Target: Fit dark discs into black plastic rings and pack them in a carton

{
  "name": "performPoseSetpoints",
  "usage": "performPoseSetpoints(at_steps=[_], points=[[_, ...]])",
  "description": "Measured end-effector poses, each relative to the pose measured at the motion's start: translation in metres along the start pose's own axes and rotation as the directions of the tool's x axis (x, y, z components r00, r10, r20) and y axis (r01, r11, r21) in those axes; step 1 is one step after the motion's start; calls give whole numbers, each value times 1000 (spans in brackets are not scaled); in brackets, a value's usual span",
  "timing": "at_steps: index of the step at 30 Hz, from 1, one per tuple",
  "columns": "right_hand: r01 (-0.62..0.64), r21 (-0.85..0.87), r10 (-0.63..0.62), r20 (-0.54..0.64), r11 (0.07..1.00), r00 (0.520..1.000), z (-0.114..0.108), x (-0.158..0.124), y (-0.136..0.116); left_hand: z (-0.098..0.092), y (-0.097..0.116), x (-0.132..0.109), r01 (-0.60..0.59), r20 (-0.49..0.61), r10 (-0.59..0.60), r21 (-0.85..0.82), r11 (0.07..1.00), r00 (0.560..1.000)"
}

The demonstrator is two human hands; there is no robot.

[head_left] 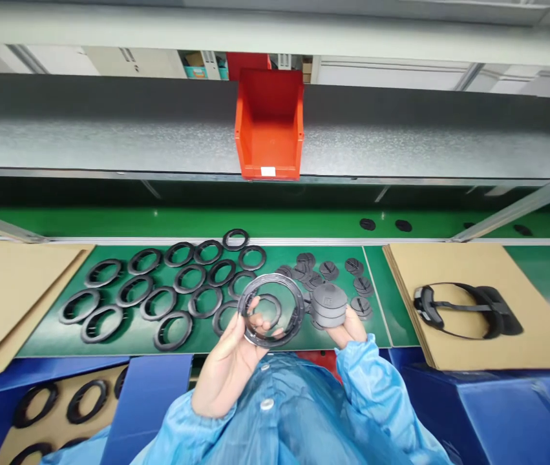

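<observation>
My left hand [229,368] is closed round the lower left of a black ring [298,313], raised above the green work surface. Its fingers show through the ring's middle; whether a clear pane fills it I cannot tell. Just to the right, my right hand [348,328] grips a short stack of dark grey round discs [329,303] from beneath and the side. Most of those fingers are hidden behind the stack. Beyond it lie several loose dark round discs [329,270], each with a bar across. Many similar black rings [191,279] are spread out to the left.
Cardboard sheets [17,278] lie at left; another cardboard stack [531,323] at right bears a black headset-like strap device [492,313]. A blue box [158,407] at lower left holds more rings. An orange bin [271,145] sits on the shelf above. Discs [403,225] dot the far green strip.
</observation>
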State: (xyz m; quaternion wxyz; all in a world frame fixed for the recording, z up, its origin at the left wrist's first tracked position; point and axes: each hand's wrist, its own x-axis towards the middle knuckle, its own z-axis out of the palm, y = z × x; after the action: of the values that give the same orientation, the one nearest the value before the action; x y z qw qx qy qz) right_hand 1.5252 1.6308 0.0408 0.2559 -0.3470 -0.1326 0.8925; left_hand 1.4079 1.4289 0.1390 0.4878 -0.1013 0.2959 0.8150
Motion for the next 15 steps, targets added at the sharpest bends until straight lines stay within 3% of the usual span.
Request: performPoseSetpoints(at_steps=[10,15], points=[[47,-15,-47,2,999,999,-4,-4,-2,-7,-1,5,12,-53,-12,-9,1000,999],[13,-45,-17,-79,999,997,3,-8,-7,-3,-3,3,13,-52,-14,-16,1000,999]])
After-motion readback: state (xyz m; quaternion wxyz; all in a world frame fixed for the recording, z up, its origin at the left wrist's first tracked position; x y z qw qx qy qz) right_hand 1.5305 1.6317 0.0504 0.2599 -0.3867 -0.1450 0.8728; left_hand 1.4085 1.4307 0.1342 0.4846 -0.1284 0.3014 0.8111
